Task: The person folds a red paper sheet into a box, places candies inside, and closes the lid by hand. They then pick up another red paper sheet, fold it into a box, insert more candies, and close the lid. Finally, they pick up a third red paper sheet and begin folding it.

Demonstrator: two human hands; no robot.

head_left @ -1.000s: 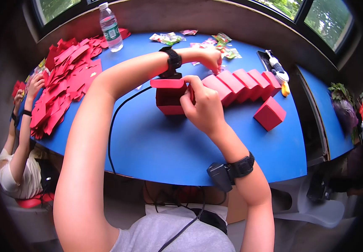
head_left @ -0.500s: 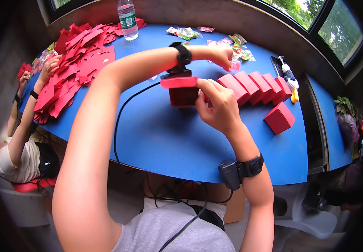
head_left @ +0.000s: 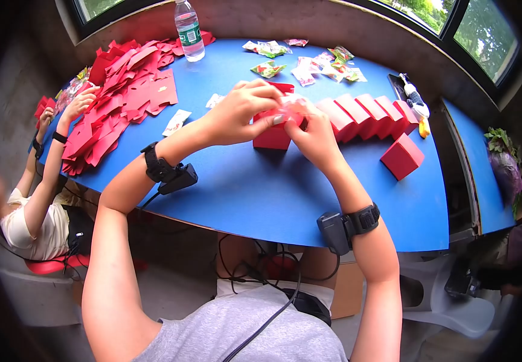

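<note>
A small red box (head_left: 271,140) stands on the blue table in front of me, its flap raised at the back. Over its top is a pink, clear-wrapped candy packet (head_left: 292,107), blurred by motion. My left hand (head_left: 246,113) has its fingers pinched on the packet's left side. From the right, my right hand (head_left: 316,134) closes thumb and fingers at the packet and the box's upper edge. Its grip seems to be on the packet, though the fingertips are partly hidden. A row of closed red boxes (head_left: 357,117) begins just right of that hand, with a single red box (head_left: 402,157) nearer me.
Flat red card pieces (head_left: 113,102) pile up at the left, where another person's hand (head_left: 78,104) reaches in. A water bottle (head_left: 189,33) stands at the back. Candy packets (head_left: 267,49) lie along the far side, and a white packet (head_left: 177,122) lies left of my forearm.
My left hand has come back from the far candy packets to the red box, bringing a pink packet. My right hand has shifted slightly from the box's edge toward that packet.
</note>
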